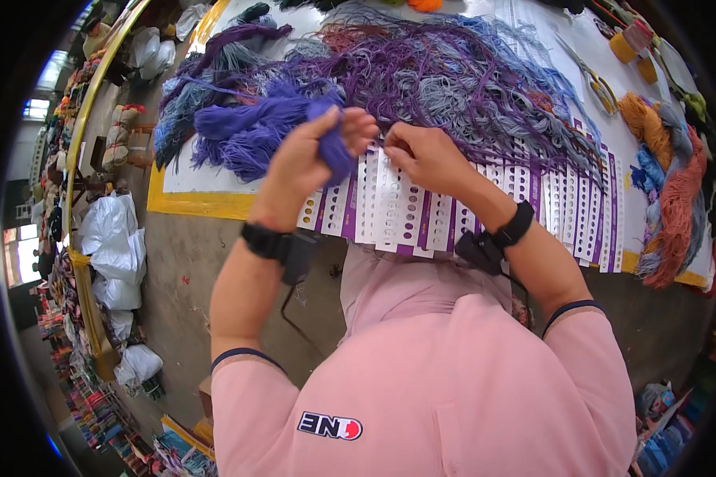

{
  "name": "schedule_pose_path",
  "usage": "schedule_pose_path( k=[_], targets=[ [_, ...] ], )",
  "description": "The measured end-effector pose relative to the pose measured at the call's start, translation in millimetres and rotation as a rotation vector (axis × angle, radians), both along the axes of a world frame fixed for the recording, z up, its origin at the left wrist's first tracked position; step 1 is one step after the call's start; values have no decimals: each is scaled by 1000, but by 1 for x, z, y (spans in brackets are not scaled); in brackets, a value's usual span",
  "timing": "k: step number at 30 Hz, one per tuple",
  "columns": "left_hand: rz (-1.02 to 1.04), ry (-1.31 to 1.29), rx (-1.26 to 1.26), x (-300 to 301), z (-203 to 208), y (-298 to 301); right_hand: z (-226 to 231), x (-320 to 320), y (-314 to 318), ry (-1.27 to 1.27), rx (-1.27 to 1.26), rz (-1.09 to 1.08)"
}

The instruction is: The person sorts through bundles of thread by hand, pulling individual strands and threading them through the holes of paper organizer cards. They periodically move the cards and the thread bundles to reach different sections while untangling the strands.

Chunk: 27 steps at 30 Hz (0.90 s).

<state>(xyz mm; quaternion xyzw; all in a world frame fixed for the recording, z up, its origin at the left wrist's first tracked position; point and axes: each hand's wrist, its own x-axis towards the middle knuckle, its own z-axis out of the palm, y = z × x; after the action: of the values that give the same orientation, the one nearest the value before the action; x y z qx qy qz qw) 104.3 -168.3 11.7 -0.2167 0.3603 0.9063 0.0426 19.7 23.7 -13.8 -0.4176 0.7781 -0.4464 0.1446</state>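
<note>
My left hand (306, 155) is closed round one end of a blue-violet yarn hank (243, 131), whose loose length spreads over the table to the left. Just right of it, my right hand (429, 159) has its fingers pinched together above a row of white punched cards (410, 211) with purple bands. What those fingertips hold, if anything, is too small to make out. Behind both hands lies a wide tangled heap of purple, grey and blue yarn (445, 79), partly covering the cards.
Scissors (601, 89) lie at the table's far right. Orange yarn (648, 119) and rust-red yarn (680, 211) hang near the right edge, beside thread cones (632, 41). Yellow tape (191, 204) lines the table's front edge. White plastic bags (111, 230) stand on the left.
</note>
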Motion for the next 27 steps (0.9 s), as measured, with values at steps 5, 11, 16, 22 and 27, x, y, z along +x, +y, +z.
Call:
schedule_pose_path(
  k=[5,11,16,22,27],
  targets=[
    [16,51,144,6,-25,0,5,0,-16,-233,11,34],
    [-68,131,126,8,-25,4,-3,11,-41,-762,-93,-8],
    [-30,124,113,15,-27,1,-6,11,-28,-1009,-256,27],
    [-69,161,156,15,-29,-2,-4,14,-28,-1171,-313,32],
    [-28,133,135,14,-20,6,-3,13,-28,-1086,-279,22]
  ],
)
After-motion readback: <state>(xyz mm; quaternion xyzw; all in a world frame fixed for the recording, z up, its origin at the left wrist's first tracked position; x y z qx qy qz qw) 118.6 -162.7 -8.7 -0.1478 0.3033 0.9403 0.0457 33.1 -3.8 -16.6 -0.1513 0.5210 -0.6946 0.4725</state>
